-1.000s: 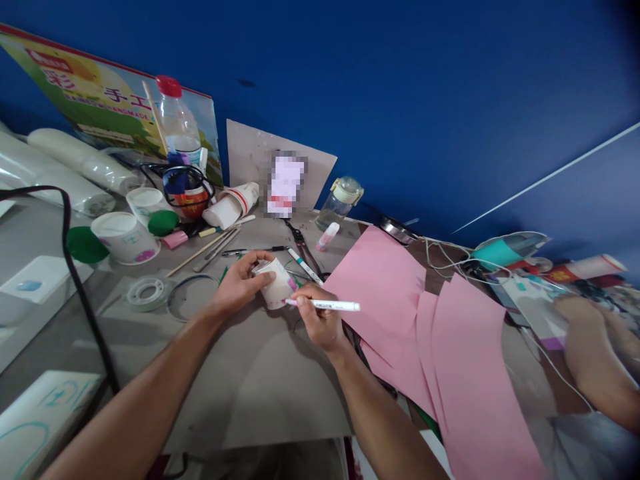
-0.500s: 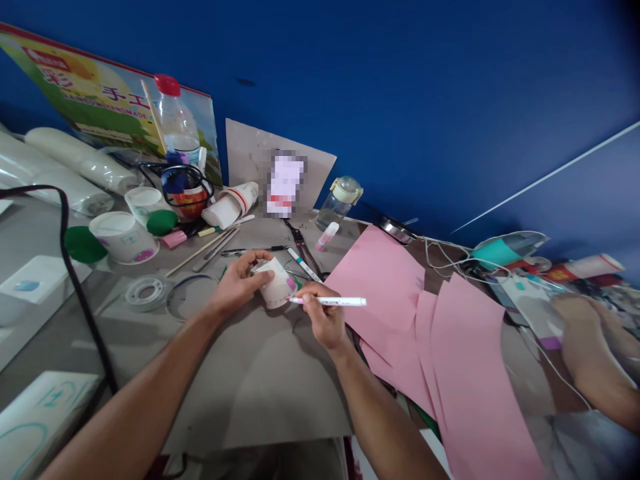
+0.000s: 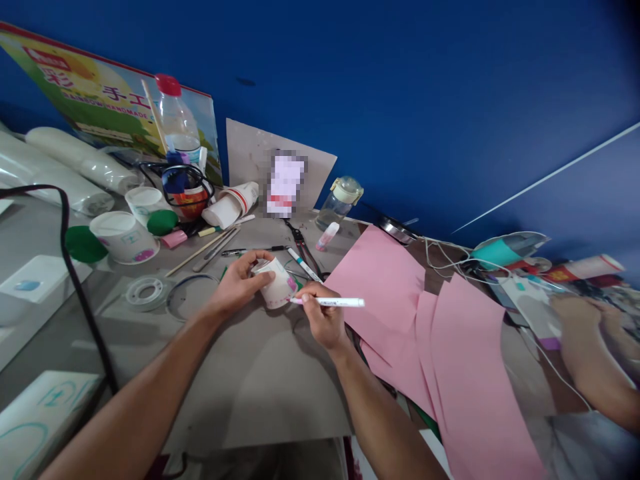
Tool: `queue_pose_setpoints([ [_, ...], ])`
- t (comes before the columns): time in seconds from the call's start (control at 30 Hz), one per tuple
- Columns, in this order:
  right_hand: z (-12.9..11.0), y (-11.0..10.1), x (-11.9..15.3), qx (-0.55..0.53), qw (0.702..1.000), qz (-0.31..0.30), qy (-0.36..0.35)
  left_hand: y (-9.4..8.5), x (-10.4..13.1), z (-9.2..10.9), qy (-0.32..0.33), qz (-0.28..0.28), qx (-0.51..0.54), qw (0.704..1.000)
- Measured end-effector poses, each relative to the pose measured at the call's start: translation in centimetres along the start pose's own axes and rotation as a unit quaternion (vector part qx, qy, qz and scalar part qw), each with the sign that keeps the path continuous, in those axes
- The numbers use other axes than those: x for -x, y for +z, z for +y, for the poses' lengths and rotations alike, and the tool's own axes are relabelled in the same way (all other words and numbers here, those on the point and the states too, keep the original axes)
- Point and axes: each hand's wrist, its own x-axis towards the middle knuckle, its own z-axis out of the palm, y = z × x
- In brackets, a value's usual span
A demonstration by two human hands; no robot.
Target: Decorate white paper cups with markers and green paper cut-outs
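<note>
My left hand (image 3: 246,281) is closed around a white paper cup (image 3: 276,291), which it holds tilted above the grey table. Pink marks run along the cup's lower rim, and a pink-purple patch with some green shows on its right side. Between the fingers of my right hand (image 3: 324,319) is a white marker (image 3: 345,302) with a pink tip. That tip touches the cup near its rim, or is very close to it. Another marker (image 3: 304,264) with a blue band and a black pen (image 3: 255,251) lie just behind the cup.
Pink paper sheets (image 3: 465,360) cover the right side. Behind stand a phone (image 3: 285,181), a lidded glass bottle (image 3: 340,203) and pliers (image 3: 300,240). Decorated cups (image 3: 125,239), a tape roll (image 3: 145,293) and a red-capped bottle (image 3: 177,123) are at left. Another person's arm (image 3: 593,353) is at far right.
My hands and the cup are almost still. The marker in my right hand has shifted very slightly. At far right the other person's arm has moved a little.
</note>
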Motion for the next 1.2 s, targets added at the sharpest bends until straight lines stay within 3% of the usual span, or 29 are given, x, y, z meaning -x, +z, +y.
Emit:
queue_pose_setpoints([
  [0.23, 0.1, 0.1, 0.0, -0.037, 0.997, 0.052, 0.044, 0.1, 0.1, 0.0, 0.014, 0.003, -0.009, 1.000],
  [0.43, 0.3, 0.1, 0.1, -0.040, 0.997, 0.050, 0.052, 0.0, 0.1, 0.0, 0.030, 0.015, -0.029, 0.999],
  [0.63, 0.4, 0.4, -0.4, -0.080, 0.978, 0.158, 0.106, -0.1, 0.0, -0.4, 0.028, 0.029, -0.016, 0.999],
  [0.8, 0.3, 0.3, -1.1, -0.075, 0.973, 0.171, 0.137, -0.3, -0.4, -0.6, 0.023, 0.073, -0.051, 0.996],
  [0.9, 0.5, 0.3, -1.1, -0.081, 0.974, 0.165, 0.135, -0.8, -0.7, -0.6, 0.072, 0.138, -0.172, 0.973],
  [1.07, 0.8, 0.4, -0.9, -0.092, 0.973, 0.158, 0.138, -1.8, -0.9, -0.7, 0.184, 0.228, -0.308, 0.905],
  [1.13, 1.0, 0.4, -0.9, -0.083, 0.975, 0.159, 0.130, -2.0, -0.9, -1.0, 0.199, 0.248, -0.331, 0.888],
  [1.2, 1.0, 0.4, -0.8, -0.071, 0.977, 0.160, 0.121, -2.1, -0.9, -1.1, 0.205, 0.233, -0.353, 0.882],
])
